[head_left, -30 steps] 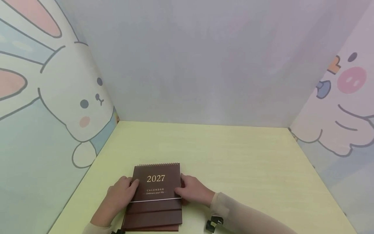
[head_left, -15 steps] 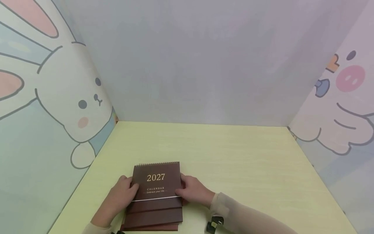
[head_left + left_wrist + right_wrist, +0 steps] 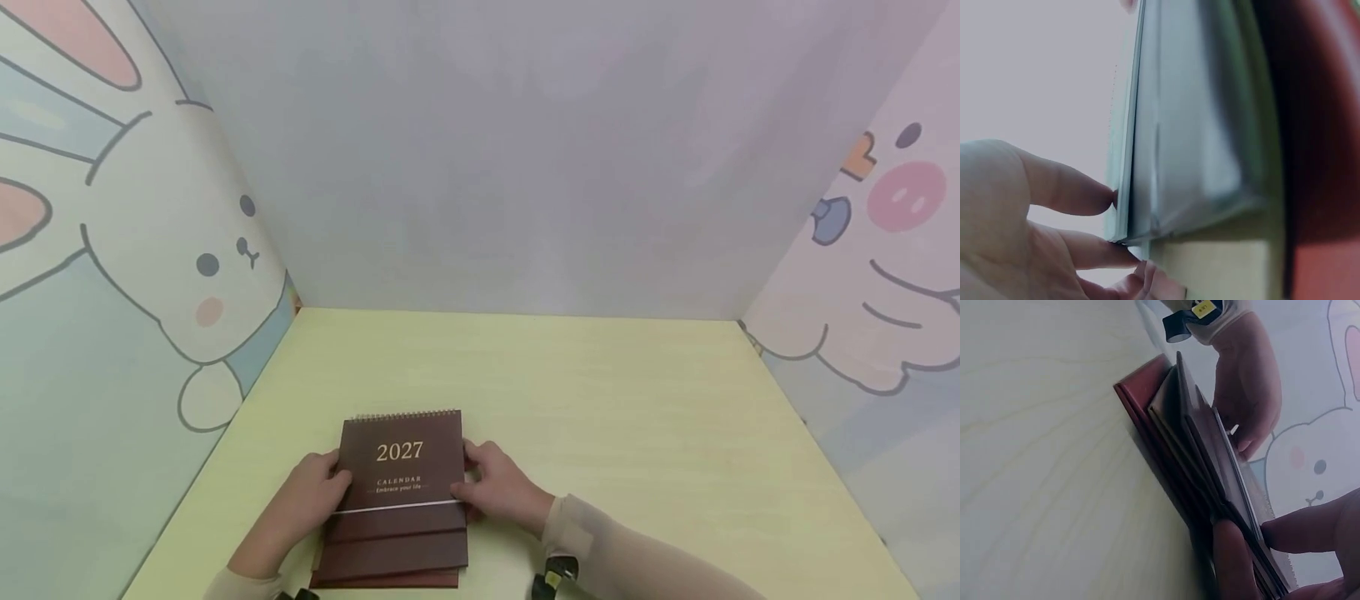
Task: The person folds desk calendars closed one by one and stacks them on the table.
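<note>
A dark brown spiral-bound desk calendar, its cover printed "2027" in gold, is at the left front of the table. My left hand grips its left side edge; in the left wrist view the thumb is on the front and a finger goes behind. On the opposite edge my right hand pinches the cover and pages, thumb in front and fingers behind. Below the cover, brown folded stand panels show in steps. Seen from the right wrist, these panels fan apart above a reddish-brown base.
The pale yellow table runs back to a plain grey-white wall. Side walls carry a cartoon rabbit on the left and a pig on the right. A dark strap device sits at the right sleeve.
The calendar's cover and rings have shifted slightly up and away in the head view. My left thumb has drawn back from the cover toward its left edge; the right hand keeps its grip.
</note>
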`<state>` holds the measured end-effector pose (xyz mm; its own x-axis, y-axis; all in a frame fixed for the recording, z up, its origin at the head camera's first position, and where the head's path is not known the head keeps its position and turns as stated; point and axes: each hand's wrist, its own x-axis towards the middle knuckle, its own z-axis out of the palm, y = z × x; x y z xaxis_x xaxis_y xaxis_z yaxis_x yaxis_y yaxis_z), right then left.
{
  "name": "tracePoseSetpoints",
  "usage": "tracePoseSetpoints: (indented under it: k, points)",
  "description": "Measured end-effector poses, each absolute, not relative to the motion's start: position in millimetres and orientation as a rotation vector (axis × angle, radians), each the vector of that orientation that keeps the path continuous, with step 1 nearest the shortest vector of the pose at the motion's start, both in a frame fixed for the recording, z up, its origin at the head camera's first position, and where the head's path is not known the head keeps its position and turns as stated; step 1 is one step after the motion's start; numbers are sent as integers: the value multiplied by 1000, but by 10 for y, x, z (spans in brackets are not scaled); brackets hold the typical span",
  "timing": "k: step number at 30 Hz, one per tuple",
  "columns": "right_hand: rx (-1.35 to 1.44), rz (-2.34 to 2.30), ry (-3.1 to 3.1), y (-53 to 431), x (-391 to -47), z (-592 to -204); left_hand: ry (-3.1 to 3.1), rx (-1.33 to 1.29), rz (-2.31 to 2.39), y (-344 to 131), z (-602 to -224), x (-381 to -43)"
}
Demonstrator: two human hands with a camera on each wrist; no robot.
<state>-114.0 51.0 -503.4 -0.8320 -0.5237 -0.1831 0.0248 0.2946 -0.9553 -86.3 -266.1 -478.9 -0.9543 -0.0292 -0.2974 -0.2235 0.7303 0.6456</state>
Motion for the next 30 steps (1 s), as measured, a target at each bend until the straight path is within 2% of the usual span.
tracePoseSetpoints:
  k: [8,15,30]
  points:
    - [-275,-1680,1986,573,-1183,-5021,2624,-159,1128,-2622,-4746,-950]
    - [-256,-1683,2003,669,-1273,-5044,2611,-124,1133,-2541,-4721,-1077]
    - [-119,-1637,2131,1010,-1624,-5010,2580,-66,1106,-2177,-4661,-1604]
